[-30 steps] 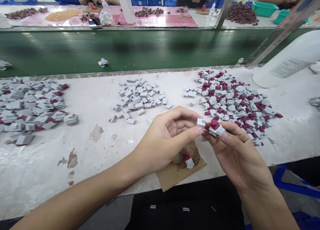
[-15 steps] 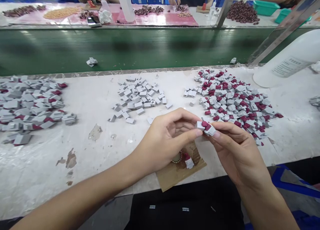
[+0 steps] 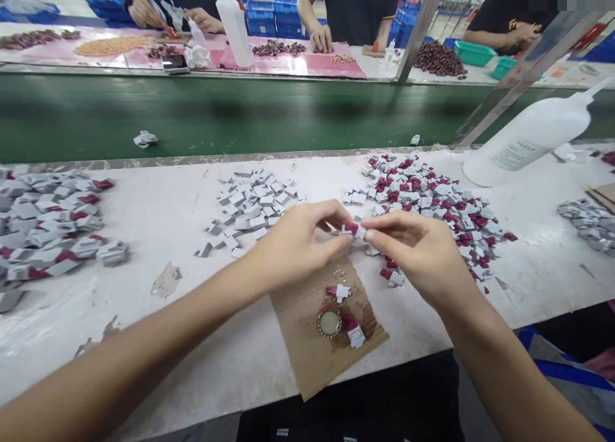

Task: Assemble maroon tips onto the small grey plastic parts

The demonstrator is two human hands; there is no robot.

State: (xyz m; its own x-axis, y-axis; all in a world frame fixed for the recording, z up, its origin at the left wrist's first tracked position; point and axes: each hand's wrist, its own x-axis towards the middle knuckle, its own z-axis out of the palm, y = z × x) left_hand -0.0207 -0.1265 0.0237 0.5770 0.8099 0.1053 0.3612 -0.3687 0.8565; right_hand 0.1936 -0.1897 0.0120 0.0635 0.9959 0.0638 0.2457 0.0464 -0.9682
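Observation:
A small grey-and-maroon plastic piece [image 3: 354, 229] is pinched between my two hands above the table. My left hand [image 3: 305, 240] grips its left end with thumb and fingertips, and my right hand [image 3: 416, 246] has the right end. Below them lies a sheet of brown cardboard [image 3: 307, 365] with wet-looking stains. On the sheet rests a round bottle cap [image 3: 329, 322] with pale contents. One grey-and-maroon piece [image 3: 355, 335] lies beside the cap, and another [image 3: 340, 293] lies just above it.
Grey blocks [image 3: 252, 202] are heaped behind my left hand. Mixed grey-and-maroon piles lie at the right [image 3: 432, 195] and far left [image 3: 48, 218]. A white squeeze bottle [image 3: 528, 141] leans at the back right by a metal post. Beyond the green belt [image 3: 216, 112], other people work.
Both hands have moved left and slightly up in view, still holding the piece. More of the cardboard, the cap and a second piece on it now show. The whole view has shifted.

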